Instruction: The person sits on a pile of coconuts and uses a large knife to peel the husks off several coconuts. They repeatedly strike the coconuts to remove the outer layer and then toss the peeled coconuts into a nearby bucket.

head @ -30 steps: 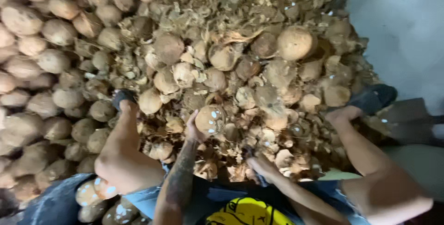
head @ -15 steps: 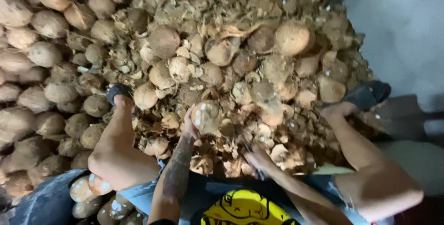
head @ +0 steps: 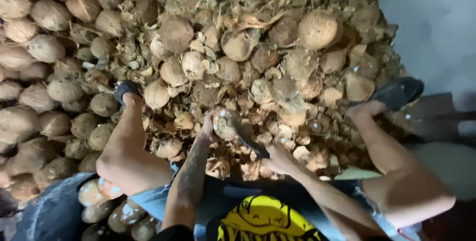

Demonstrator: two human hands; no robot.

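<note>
While the person sits with both knees spread and a yellow-and-black printed shirt (head: 263, 219) low in the view, the left hand (head: 210, 124) reaches forward with its grip clenched around a rounded, pale brown coconut flecked with white patches (head: 225, 123), holding it up just in front of the lap. The right hand (head: 278, 160) is closed around the handle of a dark, curved blade (head: 248, 141), whose tip lies against the right flank of that coconut. Down by the left thigh a few pale, partly peeled coconuts (head: 106, 204) lie together against a blue-grey curved surface (head: 49, 213). Each foot wears a dark sandal: the left sandal (head: 125, 90) is planted among loose fruit, the right sandal (head: 396, 92) near the edge of the heap. Beyond the hands rises a big pile of brown fibrous husk scraps and shell pieces (head: 258, 72), with whole husked coconuts (head: 44, 47) stacked thickly on the left side. A large round tan coconut (head: 318, 29) sits high on the scraps, and a grey concrete floor (head: 436, 23) shows at the far right.
</note>
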